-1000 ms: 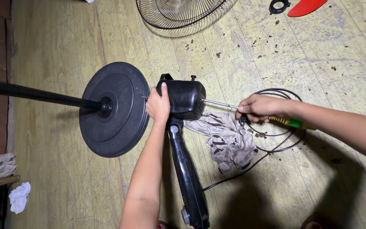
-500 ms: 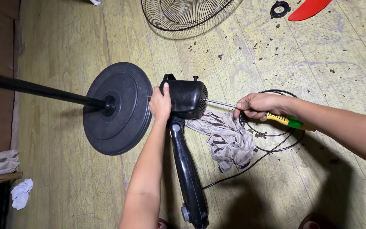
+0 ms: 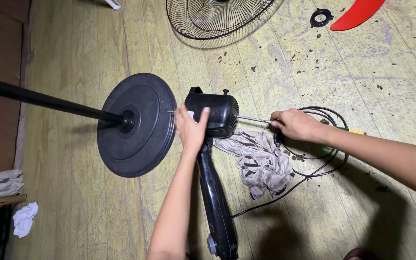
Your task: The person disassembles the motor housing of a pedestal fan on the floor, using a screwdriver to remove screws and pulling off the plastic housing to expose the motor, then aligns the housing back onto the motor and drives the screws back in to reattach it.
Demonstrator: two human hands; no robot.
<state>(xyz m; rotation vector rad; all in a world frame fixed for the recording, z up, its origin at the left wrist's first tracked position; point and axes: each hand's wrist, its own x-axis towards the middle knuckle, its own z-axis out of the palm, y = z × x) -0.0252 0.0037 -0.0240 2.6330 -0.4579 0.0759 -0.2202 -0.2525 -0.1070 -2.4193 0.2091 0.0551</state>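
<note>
A black fan motor housing (image 3: 217, 113) lies on the floor, joined to a black neck piece (image 3: 215, 202) that runs toward me. My left hand (image 3: 191, 129) presses on the housing's left side. My right hand (image 3: 294, 125) grips a screwdriver with a green and yellow handle (image 3: 353, 131); its metal shaft (image 3: 252, 119) points into the right side of the housing. A round black fan base (image 3: 138, 125) with a black pole (image 3: 39, 98) lies just left of the housing.
A crumpled striped rag (image 3: 258, 163) and a coiled black cord (image 3: 321, 154) lie beside the housing. A wire fan grille (image 3: 217, 19), a black ring nut (image 3: 321, 18) and a red blade (image 3: 357, 13) lie farther off. A white cloth (image 3: 25, 219) sits at lower left.
The view has shifted slightly. My right hand has slid a little along the screwdriver toward the housing; my left hand stays on the housing.
</note>
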